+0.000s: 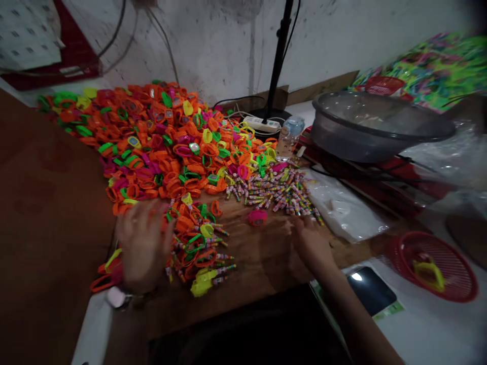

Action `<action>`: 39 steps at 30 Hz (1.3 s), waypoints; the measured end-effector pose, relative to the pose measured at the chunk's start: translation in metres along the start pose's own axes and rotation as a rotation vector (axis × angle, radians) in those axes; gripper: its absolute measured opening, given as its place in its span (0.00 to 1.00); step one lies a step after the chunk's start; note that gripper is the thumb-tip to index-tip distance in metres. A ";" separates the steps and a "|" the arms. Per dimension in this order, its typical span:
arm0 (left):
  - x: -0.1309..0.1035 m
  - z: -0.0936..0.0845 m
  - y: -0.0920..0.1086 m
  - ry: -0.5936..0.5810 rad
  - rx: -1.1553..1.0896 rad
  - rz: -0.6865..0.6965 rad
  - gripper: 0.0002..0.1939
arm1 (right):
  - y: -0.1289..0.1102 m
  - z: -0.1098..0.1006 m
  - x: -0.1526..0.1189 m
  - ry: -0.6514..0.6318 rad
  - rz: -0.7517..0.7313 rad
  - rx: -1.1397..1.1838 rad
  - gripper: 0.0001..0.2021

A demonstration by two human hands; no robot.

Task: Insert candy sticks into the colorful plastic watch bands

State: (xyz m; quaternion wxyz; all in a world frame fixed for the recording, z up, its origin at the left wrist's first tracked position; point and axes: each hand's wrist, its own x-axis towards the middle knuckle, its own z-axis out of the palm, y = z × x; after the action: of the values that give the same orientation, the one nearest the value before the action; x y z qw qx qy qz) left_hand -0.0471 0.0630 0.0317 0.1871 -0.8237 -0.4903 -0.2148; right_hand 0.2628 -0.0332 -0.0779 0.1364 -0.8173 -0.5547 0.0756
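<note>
My left hand (142, 246), blurred by motion, is over the left side of a small group of toy watches (185, 223) and printed sticks; its fingers look spread. Orange and yellow toy watches (104, 276) lie beside its wrist. My right hand (310, 241) is at the near edge of a pile of thin printed sticks with coloured tips (277, 190). Its fingers are closed together, and what is between them is hidden. A single pink toy watch (257, 217) lies between the hands. A yellow toy watch (203, 281) lies at the group's near end, against the sticks.
A large heap of colourful toy watches (160, 137) covers the back left. At right are a grey basin (342, 137), a clear plastic bag (342, 208), a red basket (462, 263) and a phone (371, 290). A black stand (276, 66) rises behind a power strip (261, 123).
</note>
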 end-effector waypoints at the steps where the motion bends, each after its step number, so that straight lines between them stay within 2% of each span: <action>1: 0.004 0.007 0.021 -0.016 -0.097 0.066 0.15 | 0.010 0.003 0.003 0.009 0.014 -0.105 0.16; 3: 0.010 0.029 0.070 -0.147 -0.301 0.139 0.13 | 0.023 0.011 0.008 0.009 -0.009 -0.193 0.14; 6: 0.018 0.073 0.134 -0.395 -0.513 -0.001 0.15 | 0.028 0.021 0.013 0.032 -0.026 -0.182 0.13; 7: 0.020 0.087 0.147 -0.458 -0.576 -0.071 0.15 | 0.028 0.024 0.013 0.050 -0.020 -0.162 0.13; 9: 0.023 0.110 0.160 -0.530 -0.674 -0.140 0.12 | 0.028 0.028 0.014 0.093 -0.008 -0.067 0.14; 12: 0.021 0.127 0.157 -0.527 -0.765 -0.160 0.08 | 0.025 0.027 0.014 0.176 0.001 0.261 0.15; 14: 0.017 0.127 0.150 -0.491 -0.806 -0.200 0.13 | 0.019 0.025 0.012 0.174 0.005 0.594 0.15; 17: 0.012 0.116 0.142 -0.363 -0.957 -0.312 0.24 | -0.003 0.019 0.008 0.081 0.033 1.168 0.16; 20: 0.007 0.099 0.134 -0.282 -1.125 -0.345 0.21 | -0.030 0.010 0.003 -0.001 0.075 1.526 0.16; 22: 0.003 0.087 0.128 -0.299 -1.118 -0.273 0.19 | -0.045 0.001 -0.001 -0.086 0.047 1.560 0.16; 25: -0.003 0.072 0.119 -0.315 -1.020 -0.140 0.22 | -0.057 -0.013 -0.006 -0.191 -0.139 1.371 0.19; 28: -0.009 0.062 0.112 -0.284 -0.922 -0.119 0.26 | -0.061 -0.022 -0.009 -0.155 -0.315 1.188 0.18; 31: -0.012 0.056 0.107 -0.263 -0.835 -0.123 0.23 | -0.065 -0.022 -0.012 -0.125 -0.333 1.166 0.16; 36: -0.016 0.048 0.099 -0.257 -0.661 -0.043 0.22 | -0.074 -0.020 -0.015 -0.060 -0.321 1.121 0.12; 39: -0.018 0.043 0.095 -0.253 -0.560 0.001 0.21 | -0.079 -0.018 -0.015 -0.086 -0.282 1.181 0.12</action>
State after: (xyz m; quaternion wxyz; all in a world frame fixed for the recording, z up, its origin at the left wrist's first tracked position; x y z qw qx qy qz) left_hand 0.0370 0.0293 -0.0233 -0.1094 -0.8636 -0.4312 -0.2372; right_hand 0.1919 -0.0225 -0.0374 0.5530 -0.5182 -0.5269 0.3847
